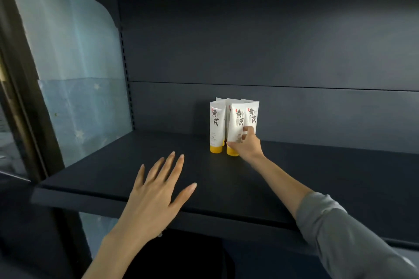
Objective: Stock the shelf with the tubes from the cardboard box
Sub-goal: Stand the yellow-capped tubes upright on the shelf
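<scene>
Several white tubes with yellow caps and dark lettering stand cap-down in a tight cluster near the back of the dark shelf (108,165). The leftmost tube (217,125) stands free. My right hand (247,142) reaches in from the right, fingers closed around the lower part of the front middle tube (237,122), whose cap rests on the shelf. My left hand (156,190) hovers flat over the shelf's front edge, fingers spread, holding nothing. The cardboard box is out of sight.
A dark back panel (272,41) closes the shelf behind the tubes. A pale blue side panel (74,75) bounds it on the left, with a slotted upright (127,75) in the corner. Another shelf runs overhead.
</scene>
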Motion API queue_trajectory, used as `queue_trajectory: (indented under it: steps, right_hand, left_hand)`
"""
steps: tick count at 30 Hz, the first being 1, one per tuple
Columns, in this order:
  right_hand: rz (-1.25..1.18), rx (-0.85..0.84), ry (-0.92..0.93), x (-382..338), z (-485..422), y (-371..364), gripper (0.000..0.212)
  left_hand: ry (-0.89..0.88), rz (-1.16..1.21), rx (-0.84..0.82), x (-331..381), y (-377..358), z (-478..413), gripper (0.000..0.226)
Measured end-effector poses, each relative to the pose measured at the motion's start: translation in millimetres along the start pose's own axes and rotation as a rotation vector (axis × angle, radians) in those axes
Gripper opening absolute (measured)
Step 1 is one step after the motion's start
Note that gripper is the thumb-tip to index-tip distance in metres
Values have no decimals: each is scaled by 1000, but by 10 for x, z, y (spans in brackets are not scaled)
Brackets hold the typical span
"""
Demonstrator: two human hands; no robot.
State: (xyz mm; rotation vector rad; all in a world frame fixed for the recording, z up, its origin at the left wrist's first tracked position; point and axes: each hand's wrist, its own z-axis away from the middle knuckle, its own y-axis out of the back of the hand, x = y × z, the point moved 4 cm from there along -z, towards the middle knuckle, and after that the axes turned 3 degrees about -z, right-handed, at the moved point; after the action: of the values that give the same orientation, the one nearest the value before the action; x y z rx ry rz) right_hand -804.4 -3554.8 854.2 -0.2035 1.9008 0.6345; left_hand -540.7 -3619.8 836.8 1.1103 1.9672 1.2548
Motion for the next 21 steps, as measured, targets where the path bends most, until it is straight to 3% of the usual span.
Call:
queue_trajectory:
  steps: [13, 17, 21]
  right_hand:
    - [73, -3, -19, 121, -165, -99, 52]
    - [121, -52, -33, 44, -105, -9, 51]
    - [276, -227, -58, -92, 57, 224, 57]
  left_hand:
    - [12, 19, -15, -63, -99, -6, 86]
    - [-5, -12, -11, -43, -70, -6, 92]
    - [-33, -26, -10, -31, -36, 4, 90]
